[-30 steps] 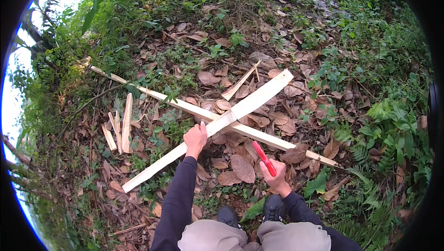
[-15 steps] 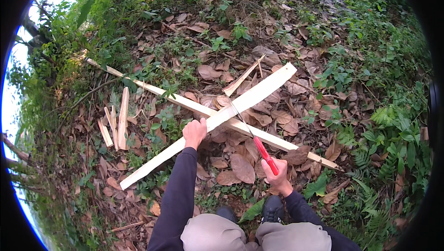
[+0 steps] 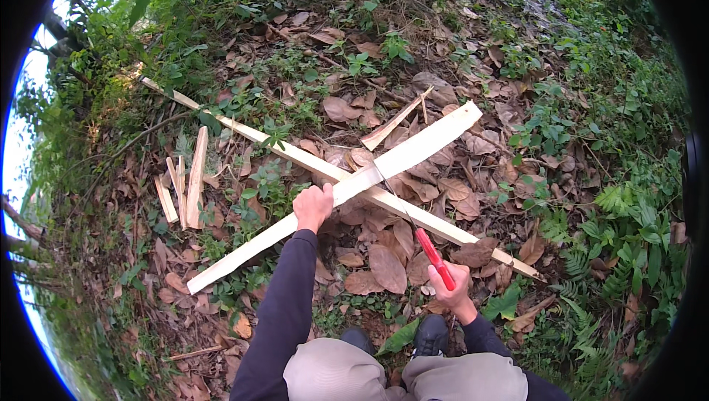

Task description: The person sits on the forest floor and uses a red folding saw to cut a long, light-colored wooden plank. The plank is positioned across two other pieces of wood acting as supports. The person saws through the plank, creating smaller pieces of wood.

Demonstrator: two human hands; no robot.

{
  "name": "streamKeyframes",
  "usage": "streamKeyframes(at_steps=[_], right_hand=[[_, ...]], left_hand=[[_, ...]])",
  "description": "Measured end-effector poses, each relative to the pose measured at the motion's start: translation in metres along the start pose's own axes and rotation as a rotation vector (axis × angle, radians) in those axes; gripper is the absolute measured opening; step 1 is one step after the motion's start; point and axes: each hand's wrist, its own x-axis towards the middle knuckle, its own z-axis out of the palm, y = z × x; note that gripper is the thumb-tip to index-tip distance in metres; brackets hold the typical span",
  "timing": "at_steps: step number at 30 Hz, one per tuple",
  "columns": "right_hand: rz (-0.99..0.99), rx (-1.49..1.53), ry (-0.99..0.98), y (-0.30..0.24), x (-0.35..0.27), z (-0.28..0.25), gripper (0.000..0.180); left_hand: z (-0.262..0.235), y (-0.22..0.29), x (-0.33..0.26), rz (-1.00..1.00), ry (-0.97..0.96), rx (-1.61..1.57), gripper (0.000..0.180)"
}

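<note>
My left hand [image 3: 314, 207] is closed around the upper pale wooden plank [image 3: 417, 148], near its middle. That plank lies slantwise across a longer, narrower wooden strip [image 3: 450, 231], and the two form an X on the ground. In my right hand [image 3: 453, 288] is a hand saw [image 3: 434, 257] with a red handle and a thin, dark blade. The blade rests against the upper plank just right of the crossing and slants back toward me. Whether it has cut into the wood is too small to tell.
Several short split wood pieces [image 3: 196, 179] lie at the left, and a forked splinter [image 3: 397, 119] lies beyond the crossing. Brown dry leaves [image 3: 386, 268] cover the ground. Green plants and ferns [image 3: 620, 216] crowd the right side. My shoes [image 3: 430, 336] are close at the front.
My right hand has drawn the saw back toward me and slightly right, so more blade shows on the near side of the plank. My left hand keeps its hold. The view has shifted slightly.
</note>
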Motion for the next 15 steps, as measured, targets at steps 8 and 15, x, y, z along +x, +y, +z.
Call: streamKeyframes(at_steps=[8, 15], right_hand=[[0.089, 0.027, -0.001, 0.003, 0.018, 0.010, 0.029], [0.146, 0.038, 0.013, -0.020, 0.015, 0.022, 0.029]], left_hand=[[-0.003, -0.004, 0.006, 0.016, -0.010, -0.018, 0.062], [-0.002, -0.004, 0.001, 0.087, 0.027, -0.015, 0.067]])
